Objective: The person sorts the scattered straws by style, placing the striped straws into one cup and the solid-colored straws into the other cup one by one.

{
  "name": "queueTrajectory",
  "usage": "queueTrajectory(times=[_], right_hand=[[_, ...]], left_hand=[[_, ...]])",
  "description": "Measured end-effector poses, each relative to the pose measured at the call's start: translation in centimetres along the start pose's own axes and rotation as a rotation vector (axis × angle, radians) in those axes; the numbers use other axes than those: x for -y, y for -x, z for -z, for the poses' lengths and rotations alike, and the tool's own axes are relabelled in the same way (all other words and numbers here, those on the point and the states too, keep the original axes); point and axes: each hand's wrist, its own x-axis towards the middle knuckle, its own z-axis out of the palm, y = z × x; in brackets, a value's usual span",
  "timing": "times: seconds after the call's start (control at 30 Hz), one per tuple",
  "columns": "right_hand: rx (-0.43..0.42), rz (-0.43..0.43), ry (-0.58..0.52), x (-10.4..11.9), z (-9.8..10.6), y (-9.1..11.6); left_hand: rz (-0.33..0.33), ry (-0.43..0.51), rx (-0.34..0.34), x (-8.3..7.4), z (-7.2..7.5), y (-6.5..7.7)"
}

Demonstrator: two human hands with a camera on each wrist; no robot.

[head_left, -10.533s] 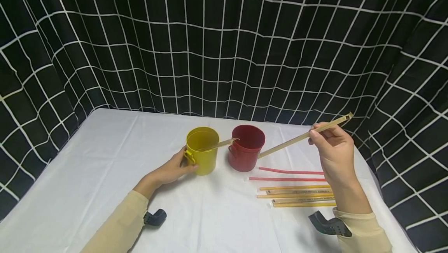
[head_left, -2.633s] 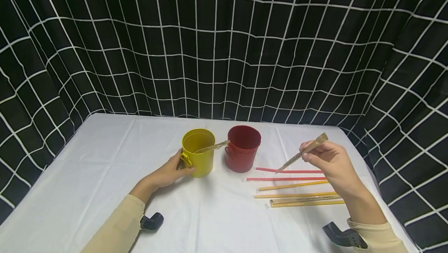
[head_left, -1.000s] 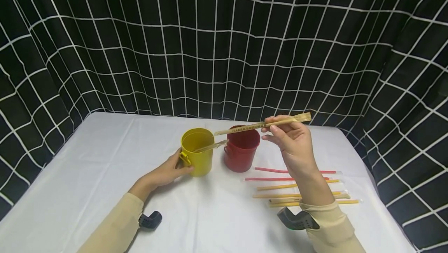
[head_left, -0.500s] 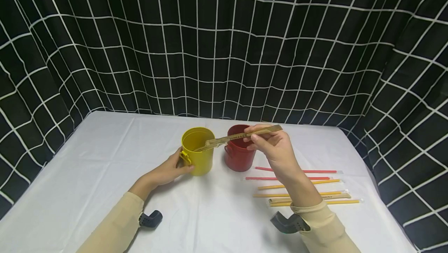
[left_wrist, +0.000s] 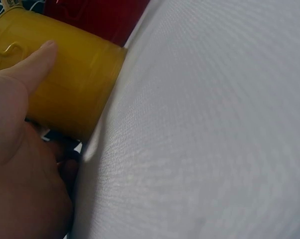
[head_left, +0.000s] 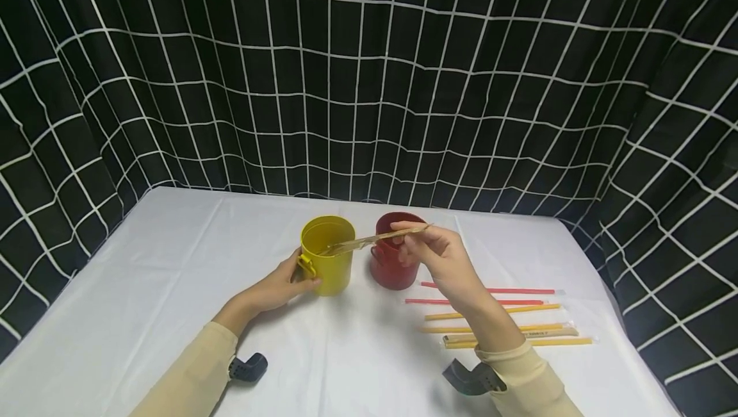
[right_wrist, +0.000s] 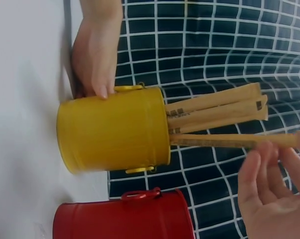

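My left hand [head_left: 273, 290] holds the yellow bucket [head_left: 336, 274] by its side, thumb along the front wall and the other fingers behind it. Between thumb and fingertips, my right hand [head_left: 444, 257] pinches a paper-wrapped straw [right_wrist: 215, 140]. That straw slopes down to the left, its lower end inside the yellow bucket's mouth. More wrapped straws [right_wrist: 217, 110] in brown paper lean in the same bucket, their tops sticking out past the rim. A red bucket [head_left: 392, 274] stands just right of the yellow one, partly behind my right hand.
On the white-covered table [head_left: 173, 314], right of the buckets, lie two red straws [head_left: 521, 291], several yellow straws [head_left: 559, 342] in clear wrappers and one paper-wrapped straw [head_left: 548, 333]. My right forearm passes over them. A black gridded curtain [head_left: 346, 84] encloses the back and sides.
Paper-wrapped straws on the table have dwindled to one. My right hand has carried another leftward from above the table and lowered its end into the yellow bucket. My left hand stays at the bucket.
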Motion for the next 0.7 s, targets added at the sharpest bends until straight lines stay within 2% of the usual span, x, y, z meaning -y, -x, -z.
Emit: queueTrajectory(times=[0.13, 0.23, 0.37, 0.53, 0.7], right_hand=[[0.051, -0.004, -0.055, 0.0, -0.1, 0.0], [0.059, -0.006, -0.074, 0.1, -0.1, 0.0], [0.045, 0.006, -0.046, 0.3, 0.4, -0.2], [-0.01, 0.038, -0.005, 0.8, 1.8, -0.2], [-0.006, 0.04, 0.032, 0.8, 3.1, 0.6]], left_hand=[[0.01, -0.01, -0.008, 0.2, -0.1, 0.0], [0.015, -0.009, -0.011, 0.2, 0.0, 0.0], [0.003, -0.01, -0.011, -0.1, 0.2, -0.1], [-0.03, -0.002, -0.01, -0.4, 0.1, -0.5], [0.015, -0.005, -0.008, 0.0, -0.1, 0.0]])
